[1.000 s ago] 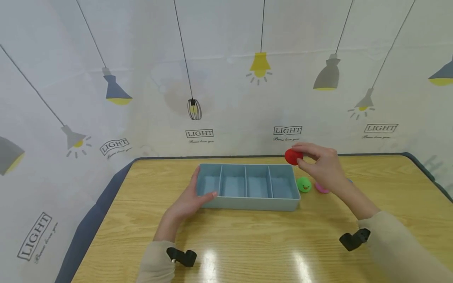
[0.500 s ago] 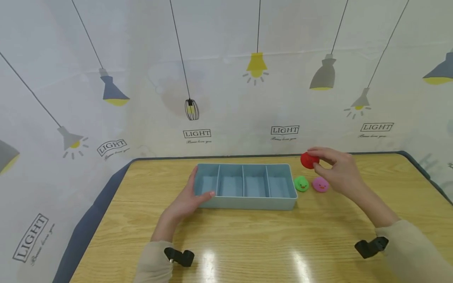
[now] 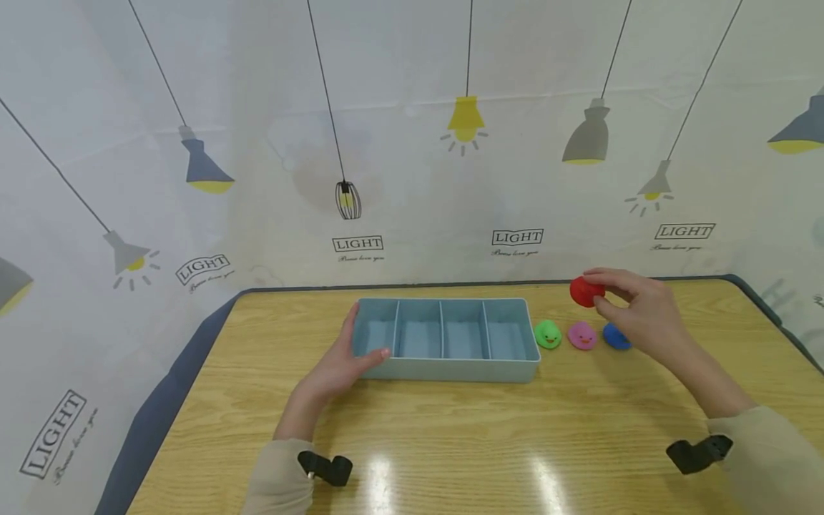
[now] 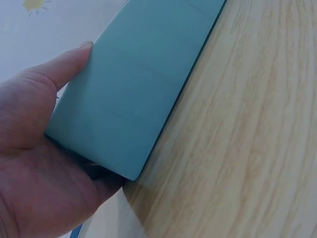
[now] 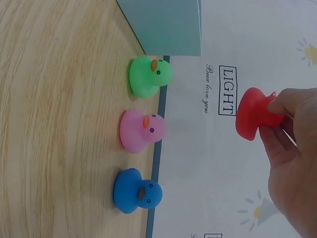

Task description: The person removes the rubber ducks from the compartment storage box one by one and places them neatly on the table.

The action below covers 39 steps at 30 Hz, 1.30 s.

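Note:
My right hand (image 3: 644, 311) pinches a red rubber duck (image 3: 586, 292) between thumb and fingers, held in the air above the table. Beneath and beside it, a green rubber duck (image 5: 143, 77), a pink rubber duck (image 5: 136, 131) and a blue rubber duck (image 5: 130, 191) stand in a row. The hand partly covers the blue one in the head view. On the left, my left hand (image 3: 335, 365) holds the end of a light blue four-part box (image 3: 444, 370), its thumb over the front rim. All the compartments seen from above hold nothing.
The box and ducks stand toward the back of the wooden table (image 3: 418, 443). Behind its far edge hangs a white cloth (image 3: 412, 157) printed with lamps. A black wrist camera (image 3: 698, 454) sits on each sleeve.
My right hand has carried the red duck rightward, away from the box and past the green and pink ducks. The blue duck has come into clearer sight. My left hand stays on the box.

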Each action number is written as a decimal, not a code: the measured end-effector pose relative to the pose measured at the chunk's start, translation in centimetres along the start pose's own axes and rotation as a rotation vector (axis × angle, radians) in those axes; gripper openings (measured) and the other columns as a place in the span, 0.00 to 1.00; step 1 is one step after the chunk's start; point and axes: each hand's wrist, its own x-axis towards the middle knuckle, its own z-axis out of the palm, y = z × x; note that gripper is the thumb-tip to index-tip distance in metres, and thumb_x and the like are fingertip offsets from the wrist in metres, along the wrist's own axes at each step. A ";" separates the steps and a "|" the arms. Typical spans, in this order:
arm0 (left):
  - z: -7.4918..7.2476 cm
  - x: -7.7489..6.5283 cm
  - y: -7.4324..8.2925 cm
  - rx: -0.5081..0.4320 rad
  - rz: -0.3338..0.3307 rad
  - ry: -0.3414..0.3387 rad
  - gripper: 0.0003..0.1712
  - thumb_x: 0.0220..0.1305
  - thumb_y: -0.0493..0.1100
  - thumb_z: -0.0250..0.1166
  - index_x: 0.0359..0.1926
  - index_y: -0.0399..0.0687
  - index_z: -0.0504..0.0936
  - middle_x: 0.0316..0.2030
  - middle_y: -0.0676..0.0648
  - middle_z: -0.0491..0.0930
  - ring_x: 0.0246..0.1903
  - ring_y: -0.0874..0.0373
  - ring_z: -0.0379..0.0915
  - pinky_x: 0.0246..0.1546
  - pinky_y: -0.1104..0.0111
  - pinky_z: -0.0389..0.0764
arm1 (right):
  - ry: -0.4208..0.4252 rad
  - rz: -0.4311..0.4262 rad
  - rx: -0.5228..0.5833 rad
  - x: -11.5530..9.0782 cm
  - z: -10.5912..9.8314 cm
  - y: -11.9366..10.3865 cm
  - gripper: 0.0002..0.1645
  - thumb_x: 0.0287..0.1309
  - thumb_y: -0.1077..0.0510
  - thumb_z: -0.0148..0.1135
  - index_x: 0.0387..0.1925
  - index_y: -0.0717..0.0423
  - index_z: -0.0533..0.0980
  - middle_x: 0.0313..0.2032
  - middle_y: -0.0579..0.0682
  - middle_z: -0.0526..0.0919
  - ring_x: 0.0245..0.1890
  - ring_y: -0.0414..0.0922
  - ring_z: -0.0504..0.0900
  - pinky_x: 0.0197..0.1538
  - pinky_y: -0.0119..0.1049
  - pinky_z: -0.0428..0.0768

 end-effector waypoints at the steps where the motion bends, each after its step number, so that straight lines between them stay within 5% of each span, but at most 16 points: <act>1: 0.0 0.0 0.0 0.002 0.002 0.000 0.60 0.70 0.53 0.68 0.83 0.60 0.32 0.81 0.40 0.35 0.78 0.37 0.34 0.74 0.40 0.45 | 0.001 -0.001 -0.002 -0.1 -0.1 0.0 0.21 0.46 0.83 0.69 0.45 0.71 0.84 0.47 0.65 0.86 0.50 0.13 0.72 0.49 0.13 0.72; 22: 0.0 -0.1 0.1 -0.004 0.002 -0.003 0.60 0.70 0.53 0.68 0.83 0.63 0.31 0.81 0.40 0.35 0.78 0.37 0.33 0.74 0.40 0.44 | 0.054 -0.027 -0.153 -1.6 -2.4 2.7 0.22 0.47 0.80 0.73 0.47 0.68 0.84 0.43 0.64 0.87 0.43 0.09 0.69 0.47 0.09 0.68; 39: 0.0 -0.3 0.1 0.017 -0.004 0.001 0.60 0.70 0.55 0.68 0.83 0.62 0.31 0.81 0.40 0.35 0.78 0.37 0.34 0.74 0.41 0.44 | -0.024 0.142 -0.198 -3.5 -4.3 6.1 0.20 0.54 0.77 0.68 0.50 0.71 0.81 0.47 0.71 0.84 0.40 0.07 0.63 0.41 0.07 0.66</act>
